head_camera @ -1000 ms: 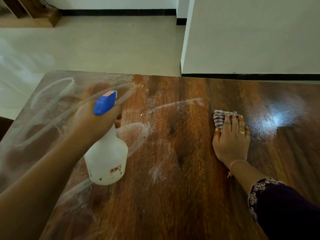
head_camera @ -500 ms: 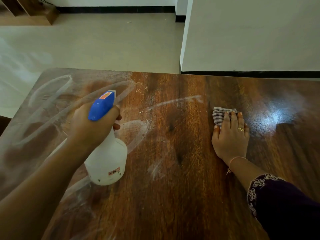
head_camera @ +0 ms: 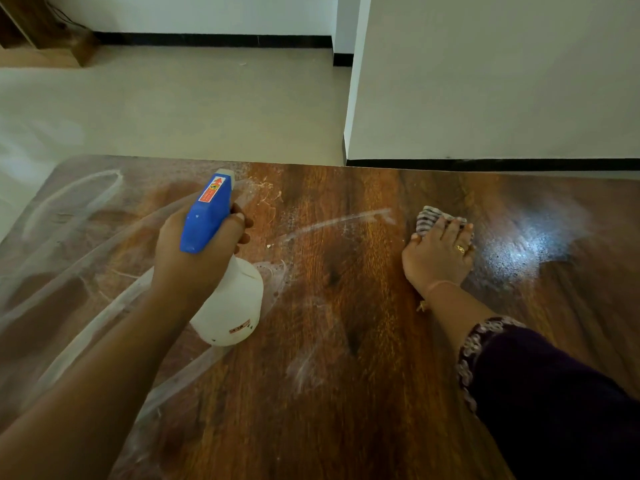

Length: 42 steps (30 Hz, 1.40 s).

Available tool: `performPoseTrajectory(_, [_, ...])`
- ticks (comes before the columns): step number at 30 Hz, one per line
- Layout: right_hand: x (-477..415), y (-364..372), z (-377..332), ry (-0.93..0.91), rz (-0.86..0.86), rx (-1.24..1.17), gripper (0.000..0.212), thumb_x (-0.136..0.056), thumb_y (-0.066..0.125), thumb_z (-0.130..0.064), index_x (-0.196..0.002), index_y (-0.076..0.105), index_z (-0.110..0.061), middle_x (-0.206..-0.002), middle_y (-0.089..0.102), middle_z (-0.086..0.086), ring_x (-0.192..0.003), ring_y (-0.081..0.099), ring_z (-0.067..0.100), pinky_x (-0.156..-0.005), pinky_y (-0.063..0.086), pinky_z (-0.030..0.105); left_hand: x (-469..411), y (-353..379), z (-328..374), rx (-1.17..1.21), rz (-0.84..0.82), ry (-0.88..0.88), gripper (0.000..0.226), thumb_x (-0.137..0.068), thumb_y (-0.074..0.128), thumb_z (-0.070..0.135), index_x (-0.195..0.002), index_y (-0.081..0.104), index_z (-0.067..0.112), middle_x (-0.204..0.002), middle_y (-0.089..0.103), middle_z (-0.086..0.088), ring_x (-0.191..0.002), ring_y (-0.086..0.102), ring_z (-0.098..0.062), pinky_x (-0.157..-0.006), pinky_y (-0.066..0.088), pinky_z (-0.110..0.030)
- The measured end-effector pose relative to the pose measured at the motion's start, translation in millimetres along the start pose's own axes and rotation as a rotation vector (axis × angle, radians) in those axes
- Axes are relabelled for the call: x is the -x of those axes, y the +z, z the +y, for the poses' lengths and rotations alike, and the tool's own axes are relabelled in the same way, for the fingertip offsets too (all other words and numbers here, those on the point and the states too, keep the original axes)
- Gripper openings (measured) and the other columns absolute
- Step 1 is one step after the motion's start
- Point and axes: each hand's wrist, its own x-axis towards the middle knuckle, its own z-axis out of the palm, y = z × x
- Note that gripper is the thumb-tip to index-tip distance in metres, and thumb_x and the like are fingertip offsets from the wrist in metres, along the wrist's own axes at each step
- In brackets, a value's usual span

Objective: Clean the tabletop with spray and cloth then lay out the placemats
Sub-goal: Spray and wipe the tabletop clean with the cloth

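Two hands are at the brown wooden tabletop (head_camera: 346, 323). The left hand (head_camera: 194, 258) is wrapped tight around the neck of the spray bottle (head_camera: 232, 306), over the left side of the table. The bottle has a round white body and a blue top with a red sticker. Its nose points away from the person. The right hand (head_camera: 438, 258) lies flat, fingers straight, on the cloth (head_camera: 427, 218) further right. The cloth is small and bunched up, with grey and white stripes. White smears (head_camera: 86, 202) curl over the left part of the wood. A shiny patch (head_camera: 530, 244) sits just right of the cloth.
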Motion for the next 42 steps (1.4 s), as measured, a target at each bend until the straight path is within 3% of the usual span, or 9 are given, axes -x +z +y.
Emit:
performPoseTrajectory(4, [9, 6, -44, -0.274, 0.029, 0.043, 0.063, -0.098, 0.031, -0.033, -0.152, 0.009, -0.009, -0.16, 0.006, 0.013, -0.147, 0.002, 0.033, -0.117, 0.005, 0.049, 27, 12, 24, 0.113, 0.0, 0.071, 0.026, -0.094, 0.047, 0.008, -0.075, 0.056, 0.023, -0.077, 0.065, 0.004, -0.072, 0.065, -0.011, -0.061, 0.05, -0.028])
performPoseTrajectory(10, [32, 7, -40, -0.7, -0.073, 0.021, 0.059, -0.101, 0.029, -0.035, -0.153, 0.01, -0.013, -0.161, 0.005, 0.006, -0.148, -0.002, 0.022, -0.118, 0.001, 0.039, 52, 6, 44, 0.109, 0.07, 0.102, 0.023, -0.095, 0.044, 0.014, -0.077, 0.054, 0.022, -0.077, 0.063, 0.001, -0.043, 0.06, 0.002, -0.053, 0.045, -0.025])
performPoseTrajectory(15, [-34, -7, 24, -0.314, -0.029, -0.027, 0.059, -0.099, 0.035, -0.029, -0.151, 0.016, -0.007, -0.159, 0.013, 0.013, -0.147, 0.003, 0.032, -0.117, 0.014, 0.052, 91, -4, 60, 0.15, 0.094, 0.344, 0.021, -0.092, 0.047, 0.01, -0.079, 0.052, 0.025, -0.076, 0.063, 0.005, -0.048, 0.059, 0.0, -0.044, 0.047, -0.009])
performPoseTrajectory(19, [-71, -12, 3, -0.09, -0.043, -0.043, 0.063, -0.098, 0.036, -0.03, -0.152, 0.011, -0.007, -0.159, 0.007, 0.015, -0.146, 0.0, 0.035, -0.118, 0.009, 0.052, 87, -2, 65, 0.09, 0.093, 0.319, 0.021, -0.09, 0.048, 0.011, -0.076, 0.052, 0.026, -0.074, 0.062, 0.007, -0.048, 0.059, 0.001, -0.05, 0.048, -0.02])
performPoseTrajectory(28, [-20, 3, -65, -0.822, -0.076, 0.04, 0.057, -0.102, 0.027, -0.036, -0.153, 0.011, -0.014, -0.161, 0.007, 0.004, -0.148, 0.0, 0.022, -0.118, 0.004, 0.04, 78, 0, 71, 0.095, 0.057, 0.275, 0.021, -0.089, 0.051, 0.011, -0.074, 0.053, 0.026, -0.064, 0.068, 0.015, -0.048, 0.059, -0.002, -0.062, 0.05, -0.033])
performPoseTrajectory(32, [-67, -9, -11, -0.45, 0.018, -0.034, 0.056, -0.101, 0.034, -0.03, -0.15, 0.019, -0.01, -0.158, 0.013, 0.014, -0.146, 0.007, 0.034, -0.116, 0.014, 0.048, 77, -2, 69, 0.119, 0.073, 0.27, 0.02, -0.089, 0.051, 0.011, -0.076, 0.054, 0.026, -0.063, 0.068, 0.015, -0.048, 0.059, -0.003, -0.061, 0.05, -0.034])
performPoseTrajectory(37, [-123, -21, -12, -0.004, -0.102, -0.088, 0.063, -0.099, 0.03, -0.031, -0.153, 0.006, -0.008, -0.159, -0.002, 0.019, -0.145, -0.007, 0.038, -0.118, 0.001, 0.049, 78, -1, 71, 0.108, 0.065, 0.292, 0.021, -0.089, 0.051, 0.01, -0.074, 0.054, 0.025, -0.064, 0.067, 0.016, -0.046, 0.058, -0.002, -0.06, 0.049, -0.034])
performPoseTrajectory(39, [-127, -19, -37, -0.043, -0.11, -0.076, 0.064, -0.098, 0.032, -0.03, -0.153, 0.006, -0.009, -0.159, -0.001, 0.018, -0.146, -0.005, 0.037, -0.117, 0.002, 0.05, 76, 0, 73, 0.096, 0.049, 0.287, 0.019, -0.088, 0.052, 0.012, -0.074, 0.055, 0.025, -0.065, 0.068, 0.014, -0.046, 0.058, -0.003, -0.062, 0.05, -0.036])
performPoseTrajectory(42, [-108, -4, -87, -0.382, -0.057, -0.032, 0.058, -0.098, 0.033, -0.029, -0.151, 0.017, -0.011, -0.158, 0.013, 0.014, -0.146, 0.005, 0.034, -0.118, 0.009, 0.051, 74, 2, 77, 0.075, 0.015, 0.264, 0.018, -0.086, 0.055, 0.015, -0.072, 0.057, 0.026, -0.068, 0.068, 0.006, -0.049, 0.059, -0.005, -0.067, 0.051, -0.041])
